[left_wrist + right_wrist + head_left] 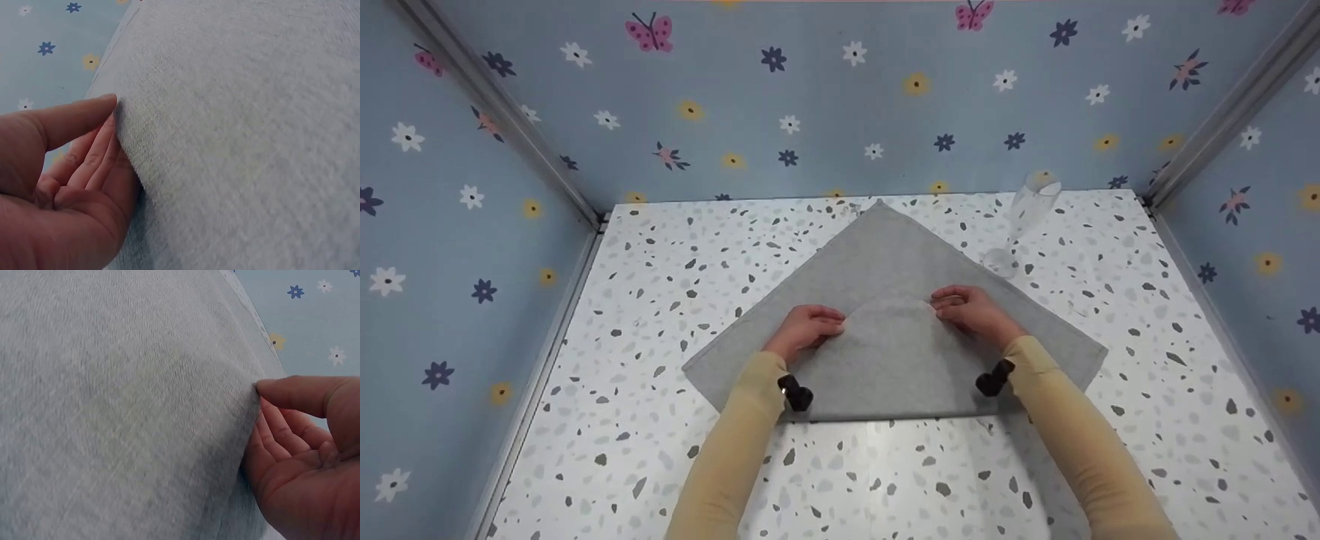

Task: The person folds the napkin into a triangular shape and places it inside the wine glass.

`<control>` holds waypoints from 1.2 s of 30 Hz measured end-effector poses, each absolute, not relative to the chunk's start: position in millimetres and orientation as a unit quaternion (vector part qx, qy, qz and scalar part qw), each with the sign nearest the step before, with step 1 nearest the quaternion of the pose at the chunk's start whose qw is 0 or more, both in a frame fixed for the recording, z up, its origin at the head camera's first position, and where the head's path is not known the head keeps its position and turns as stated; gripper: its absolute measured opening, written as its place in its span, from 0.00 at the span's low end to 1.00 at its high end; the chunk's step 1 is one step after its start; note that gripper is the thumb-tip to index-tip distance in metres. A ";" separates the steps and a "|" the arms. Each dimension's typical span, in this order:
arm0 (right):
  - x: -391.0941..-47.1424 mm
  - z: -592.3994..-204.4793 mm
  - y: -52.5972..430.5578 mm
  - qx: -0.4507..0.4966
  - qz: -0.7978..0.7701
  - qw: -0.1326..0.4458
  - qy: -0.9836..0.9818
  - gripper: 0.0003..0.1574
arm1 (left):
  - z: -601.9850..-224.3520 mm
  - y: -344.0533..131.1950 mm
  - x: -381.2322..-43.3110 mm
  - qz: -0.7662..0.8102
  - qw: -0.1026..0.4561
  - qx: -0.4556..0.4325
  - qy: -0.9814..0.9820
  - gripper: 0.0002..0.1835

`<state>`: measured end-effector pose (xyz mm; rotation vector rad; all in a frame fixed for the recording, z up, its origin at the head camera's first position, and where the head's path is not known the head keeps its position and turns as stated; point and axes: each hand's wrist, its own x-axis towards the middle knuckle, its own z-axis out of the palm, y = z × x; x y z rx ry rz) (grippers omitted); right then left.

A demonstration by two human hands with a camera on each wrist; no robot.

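Note:
A grey cloth napkin [877,255] lies on the table with one corner pointing to the back wall and a straight folded edge at the front. Its front part is folded back as a flap [892,360] over the rest. My left hand [810,330] pinches the left side of this flap, thumb on top and fingers beneath, as the left wrist view shows. On the other side, my right hand [975,313] pinches the flap between thumb and fingers in the same way. Between the two hands the flap's far edge bows in a curve.
A clear stemmed glass [1029,206] stands behind the napkin's right edge, near the back wall. The speckled white table [645,300] is enclosed by blue flowered panels [840,97] at the back and both sides. A small black device [994,379] sits at each wrist.

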<state>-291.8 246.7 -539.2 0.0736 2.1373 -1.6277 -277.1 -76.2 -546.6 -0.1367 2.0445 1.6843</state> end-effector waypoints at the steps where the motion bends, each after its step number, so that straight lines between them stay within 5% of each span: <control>1: -290.3 -539.0 248.8 0.021 -0.591 0.226 0.774 0.23 | -546.7 -77.2 -276.9 0.618 0.244 -0.045 0.746 0.15; 36: -249.1 -536.3 273.3 0.012 -0.559 0.248 0.791 0.25 | -550.9 -87.6 -240.2 0.591 0.240 -0.002 0.770 0.15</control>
